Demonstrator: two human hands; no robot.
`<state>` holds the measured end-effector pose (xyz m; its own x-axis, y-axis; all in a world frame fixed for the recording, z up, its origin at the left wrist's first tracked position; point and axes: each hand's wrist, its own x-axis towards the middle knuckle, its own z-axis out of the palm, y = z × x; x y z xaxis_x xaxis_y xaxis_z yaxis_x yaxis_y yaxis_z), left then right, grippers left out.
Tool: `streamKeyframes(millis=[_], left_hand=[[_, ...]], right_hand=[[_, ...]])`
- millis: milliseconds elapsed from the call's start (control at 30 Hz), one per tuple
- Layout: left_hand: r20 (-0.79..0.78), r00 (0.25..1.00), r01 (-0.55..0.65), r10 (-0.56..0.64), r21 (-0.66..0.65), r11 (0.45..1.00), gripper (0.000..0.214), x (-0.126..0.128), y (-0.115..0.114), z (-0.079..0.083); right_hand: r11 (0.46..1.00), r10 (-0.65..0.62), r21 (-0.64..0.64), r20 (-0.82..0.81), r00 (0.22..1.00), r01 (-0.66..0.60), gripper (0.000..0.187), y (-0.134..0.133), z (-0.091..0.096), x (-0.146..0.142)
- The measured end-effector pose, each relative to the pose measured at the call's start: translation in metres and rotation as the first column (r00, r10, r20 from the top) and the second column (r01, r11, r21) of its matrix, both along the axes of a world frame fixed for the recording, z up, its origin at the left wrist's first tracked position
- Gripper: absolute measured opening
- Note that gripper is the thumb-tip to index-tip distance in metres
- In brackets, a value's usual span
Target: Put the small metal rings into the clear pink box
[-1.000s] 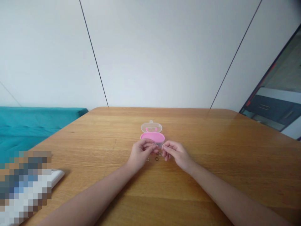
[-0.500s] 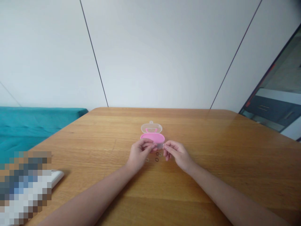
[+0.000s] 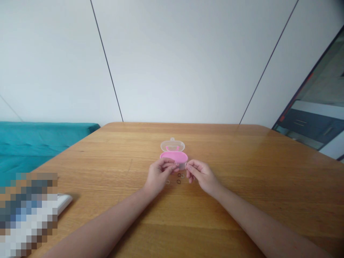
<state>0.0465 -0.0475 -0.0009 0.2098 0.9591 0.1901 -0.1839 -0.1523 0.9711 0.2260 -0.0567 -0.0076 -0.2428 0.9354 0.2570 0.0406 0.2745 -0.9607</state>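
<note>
A small pink box (image 3: 174,156) with a clear hinged lid (image 3: 172,146) stands open at the middle of the wooden table (image 3: 242,172). Just in front of it my left hand (image 3: 159,175) and my right hand (image 3: 201,174) face each other, fingers pinched. Each pinch seems to hold a tiny clear elastic band, too small to be sure. Several small dark and clear elastic rings (image 3: 178,178) lie on the table between the hands.
A white object (image 3: 63,201) lies at the table's left edge beside a blurred-out patch. A teal cushion (image 3: 40,139) runs along the left behind the table. A white panelled wall stands behind, and a dark screen (image 3: 317,114) leans at the right.
Both hands have stayed almost still. The fingertips have shifted only slightly in front of the pink box.
</note>
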Motion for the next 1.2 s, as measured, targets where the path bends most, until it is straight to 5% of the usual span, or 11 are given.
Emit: streamKeyframes(millis=[733,967,1200], left_hand=[[-0.020,0.998,-0.055,0.056,0.056,0.997,0.023,0.000,-0.003,0.003],[-0.121,0.984,-0.103,0.133,0.229,0.968,0.022,-0.004,-0.006,-0.001],[-0.295,0.922,-0.089,0.252,0.471,0.877,0.014,-0.010,-0.009,-0.001]], right_hand=[[0.987,-0.114,0.115,0.018,0.993,0.111,0.020,-0.007,0.005,-0.001],[0.976,-0.163,0.156,0.058,0.985,0.153,0.015,-0.009,0.003,-0.001],[0.963,-0.186,0.213,0.096,0.978,0.162,0.012,-0.011,0.002,-0.002]])
